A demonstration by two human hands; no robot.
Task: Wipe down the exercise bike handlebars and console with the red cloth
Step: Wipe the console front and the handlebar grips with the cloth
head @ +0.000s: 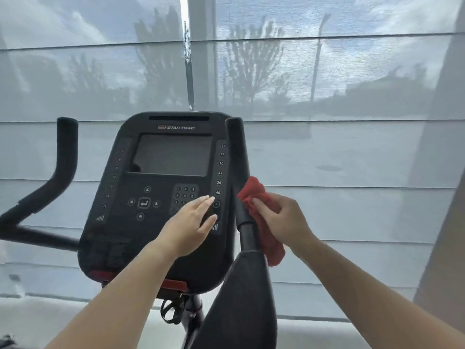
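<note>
Two hands up at the bike's front in the head view. Right hand (281, 217) clamped on the cloth (253, 193), fingers curled into bunched red terry, pressing it to the right side of the right bar (236, 152), at the lower end of the matte foam grip and just above the smooth shaft. Bunched that way, most likely, to fold round a round tube and rub along it. Loose tail of cloth hanging below the wrist, near the dark, slightly grainy pad (241, 298). Left hand (191, 220) held flat, fingers straight and together, laid over the lower right part of the console (120, 243), beside the keypad (185, 195). Seemingly there to steady the console against the rubbing, though cannot tell contact from hovering. Console itself a rounded black slab, matte, with a dull grey screen (173, 154) carrying faint reflections. Left bar (66, 152) well apart on the left, bent, foam-capped, untouched by either hand. Behind everything, a pale woven blind (352, 96).
</note>
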